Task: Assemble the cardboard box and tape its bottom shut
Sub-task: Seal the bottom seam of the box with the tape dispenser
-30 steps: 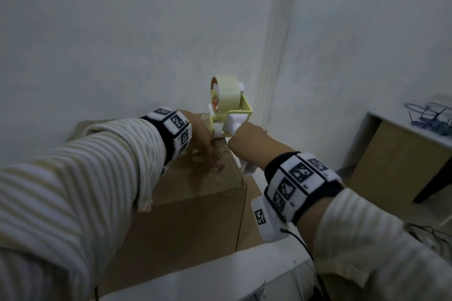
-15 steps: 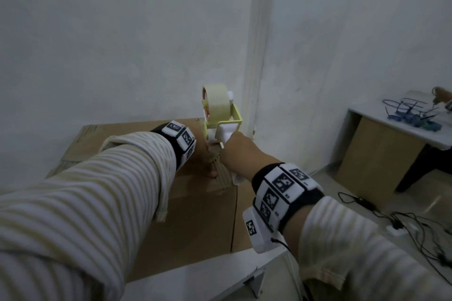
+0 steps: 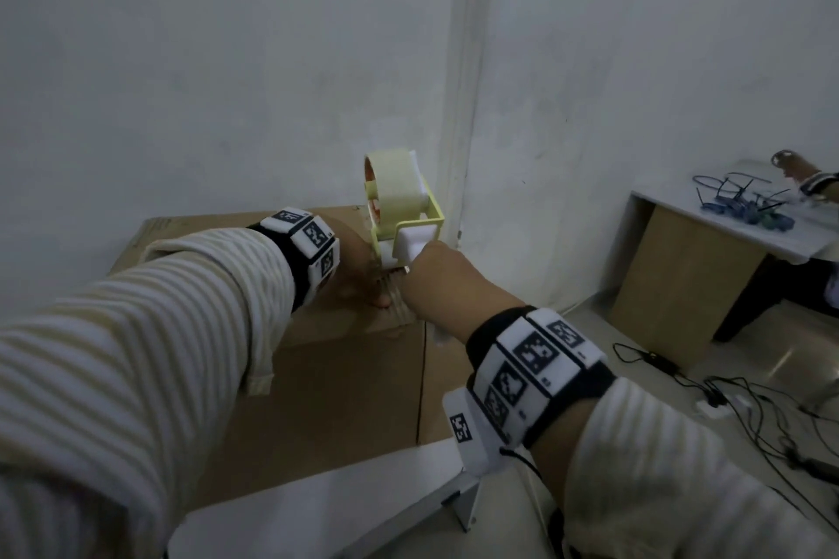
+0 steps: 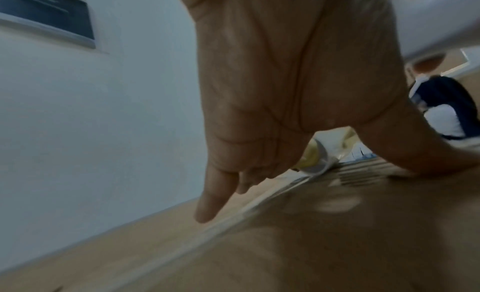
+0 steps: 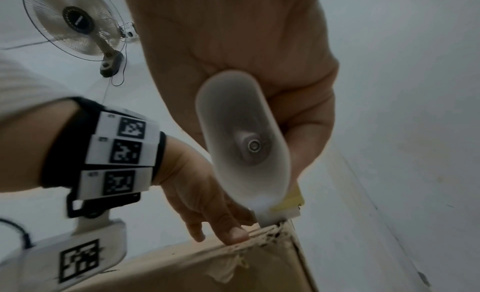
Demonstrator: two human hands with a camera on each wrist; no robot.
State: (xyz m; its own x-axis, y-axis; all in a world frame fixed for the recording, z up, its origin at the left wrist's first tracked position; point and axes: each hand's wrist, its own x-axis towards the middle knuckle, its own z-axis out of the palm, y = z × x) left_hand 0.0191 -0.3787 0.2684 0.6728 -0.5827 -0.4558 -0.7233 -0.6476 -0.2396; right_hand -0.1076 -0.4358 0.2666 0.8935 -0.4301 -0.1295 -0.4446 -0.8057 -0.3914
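A brown cardboard box (image 3: 327, 381) stands on a white table, flaps closed on top. My right hand (image 3: 436, 281) grips the white handle (image 5: 244, 136) of a yellow tape dispenser (image 3: 402, 209). The dispenser's front end touches the box top at its near right corner. My left hand (image 3: 361, 279) lies just left of the dispenser, fingers (image 5: 231, 232) pressing flat on the box top beside old crumpled tape. In the left wrist view my left hand's thumb (image 4: 415, 148) and little finger (image 4: 210, 204) rest on the cardboard (image 4: 311, 245), and the dispenser (image 4: 317, 156) shows past the palm.
A white wall and corner stand close behind the box. The white table edge (image 3: 318, 495) runs below it. At right stands a side table (image 3: 735, 236) with blue cables and another person's hand (image 3: 799, 177). Cords (image 3: 726, 399) lie on the floor. A fan (image 5: 75, 23) stands behind.
The head view has swung so the box and hands sit lower and more to the left. Both hands and the dispenser stay at the same corner of the box.
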